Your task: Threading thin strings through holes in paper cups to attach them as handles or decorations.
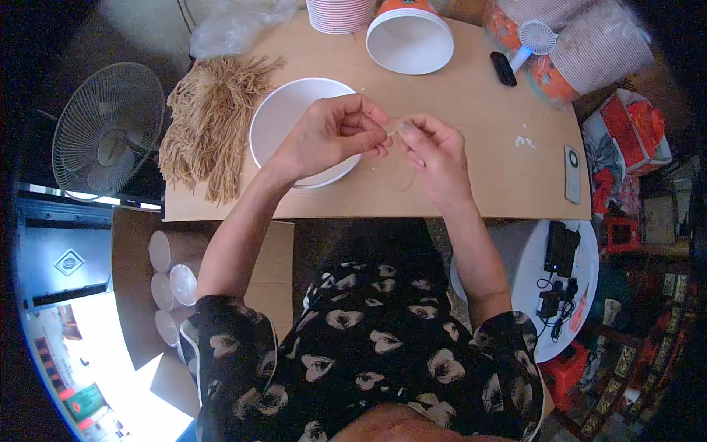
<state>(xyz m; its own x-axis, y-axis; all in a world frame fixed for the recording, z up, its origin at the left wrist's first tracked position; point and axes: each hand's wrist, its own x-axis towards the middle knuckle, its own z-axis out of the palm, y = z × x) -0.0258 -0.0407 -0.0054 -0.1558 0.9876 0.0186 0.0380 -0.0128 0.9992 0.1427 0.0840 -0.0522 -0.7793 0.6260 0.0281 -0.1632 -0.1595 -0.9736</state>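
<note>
My left hand [335,136] and my right hand [434,151] meet above the wooden table [486,125], fingertips pinched together on a thin tan string [395,131]; its loose end hangs down below my right hand. Under my left hand lies a white paper bowl [283,118], open side up. A heap of the same tan strings [210,121] lies to the left of the bowl.
A second paper bowl [409,37] lies on its side at the back, beside a stack of bowls [339,15]. Bagged bowl stacks [589,44], a small handheld fan [532,40], a black remote [503,68] and a phone [572,173] sit right. A floor fan [107,129] stands left.
</note>
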